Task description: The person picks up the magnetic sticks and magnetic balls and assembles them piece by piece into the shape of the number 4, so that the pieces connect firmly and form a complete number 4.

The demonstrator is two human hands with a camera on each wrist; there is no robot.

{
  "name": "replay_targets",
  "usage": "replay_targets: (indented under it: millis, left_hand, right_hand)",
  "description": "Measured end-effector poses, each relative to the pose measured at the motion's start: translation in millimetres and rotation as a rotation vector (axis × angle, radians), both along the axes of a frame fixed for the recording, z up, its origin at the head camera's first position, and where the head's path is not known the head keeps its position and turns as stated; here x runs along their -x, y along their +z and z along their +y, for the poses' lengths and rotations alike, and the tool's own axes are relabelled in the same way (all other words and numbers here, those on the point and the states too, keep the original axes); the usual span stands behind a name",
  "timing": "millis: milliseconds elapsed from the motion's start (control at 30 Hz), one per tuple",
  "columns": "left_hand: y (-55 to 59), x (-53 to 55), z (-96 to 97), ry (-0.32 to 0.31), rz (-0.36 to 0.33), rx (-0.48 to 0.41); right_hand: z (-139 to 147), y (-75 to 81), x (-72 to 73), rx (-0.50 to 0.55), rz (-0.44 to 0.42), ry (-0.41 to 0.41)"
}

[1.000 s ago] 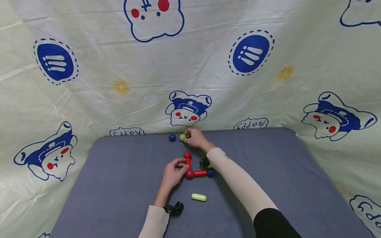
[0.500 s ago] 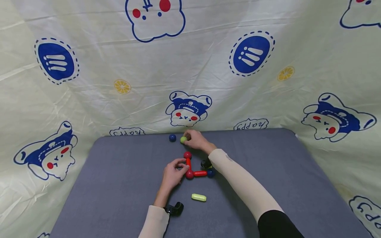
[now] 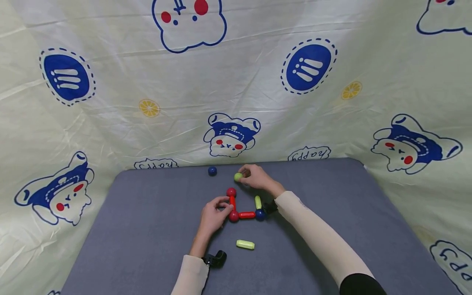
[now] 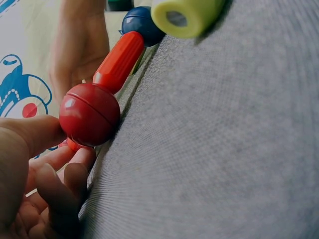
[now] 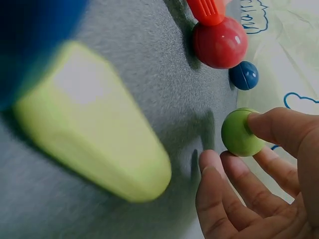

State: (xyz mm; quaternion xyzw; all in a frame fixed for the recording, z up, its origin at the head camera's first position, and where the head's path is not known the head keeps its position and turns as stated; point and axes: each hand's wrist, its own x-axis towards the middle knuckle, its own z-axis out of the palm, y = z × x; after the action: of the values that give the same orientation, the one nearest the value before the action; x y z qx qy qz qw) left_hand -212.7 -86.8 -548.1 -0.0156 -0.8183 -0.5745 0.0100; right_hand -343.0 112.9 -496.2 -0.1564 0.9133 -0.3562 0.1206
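Note:
My right hand [image 3: 257, 176] pinches a light green ball [image 5: 242, 132] between thumb and fingertips, close above the grey table. Below it lies a joined piece: a far red ball [image 3: 231, 192], a red rod [image 3: 232, 200], a corner red ball [image 4: 89, 114], a second red rod [image 3: 247, 215], a dark blue ball [image 3: 260, 215] and a yellow-green rod [image 5: 94, 124] pointing away from me. My left hand [image 3: 214, 215] holds this piece at its corner, thumb on the red ball and fingers by the rod behind it. Its fingertips are partly hidden.
A loose blue ball [image 3: 212, 171] lies near the table's far edge. Nearer to me is a loose yellow-green rod [image 3: 245, 244]. The grey table [image 3: 147, 229] ends at a printed cloth [image 3: 177, 135] hanging behind it.
My right hand has brought the green ball rightward and nearer to me, away from the loose blue ball. The yellow-green rod on the joined piece is now uncovered. My left hand stays put.

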Motion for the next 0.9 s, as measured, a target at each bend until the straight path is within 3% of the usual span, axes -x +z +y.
replay_targets:
  millis: [300, 533, 700, 900]
  left_hand:
    - [0.5, -0.8, -0.1, 0.004, -0.007, 0.006]
    - [0.3, -2.7, -1.0, 0.005, -0.015, 0.01]
    - [-0.3, -2.8, -1.1, 0.004, -0.02, 0.012]
    - [-0.6, -2.1, -0.5, 0.0, -0.014, 0.013]
  right_hand:
    - [24.3, -0.4, -21.1, 0.086, -0.101, -0.014]
    - [36.7, -7.9, -39.0, 0.138, -0.083, -0.062]
    - [45.3, -14.6, -49.4, 0.204, -0.075, -0.145]
    - [51.9, -23.0, -60.2, 0.354, -0.114, -0.243]
